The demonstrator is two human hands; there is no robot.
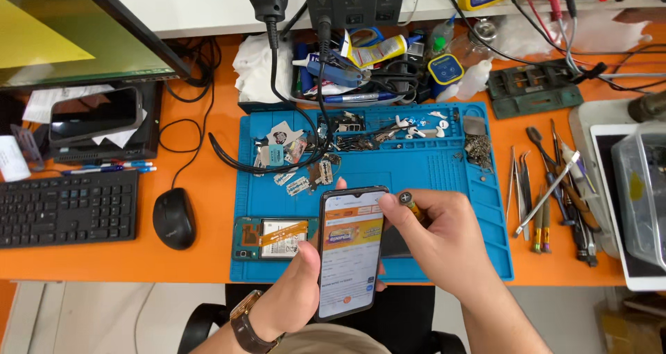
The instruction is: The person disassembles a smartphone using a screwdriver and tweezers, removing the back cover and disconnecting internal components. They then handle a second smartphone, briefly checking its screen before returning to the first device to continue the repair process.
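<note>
My left hand [295, 288], with a brown watch on its wrist, holds a lit smartphone [350, 250] upright over the near edge of the blue work mat [444, 180]. The phone's screen shows an orange and white page. My right hand [437, 239] is closed around a small screwdriver [409, 203] with a yellow band, its butt end pointing up beside the phone's top right corner. An opened phone body [274, 237] with an orange flex cable lies on the mat just left of my left hand.
Small parts and screws litter the mat's far trays. Tweezers and screwdrivers [555, 194] lie on the orange desk to the right. A black mouse [173, 218], a keyboard [66, 208] and another phone [94, 114] sit to the left. Cables cross the mat's top left.
</note>
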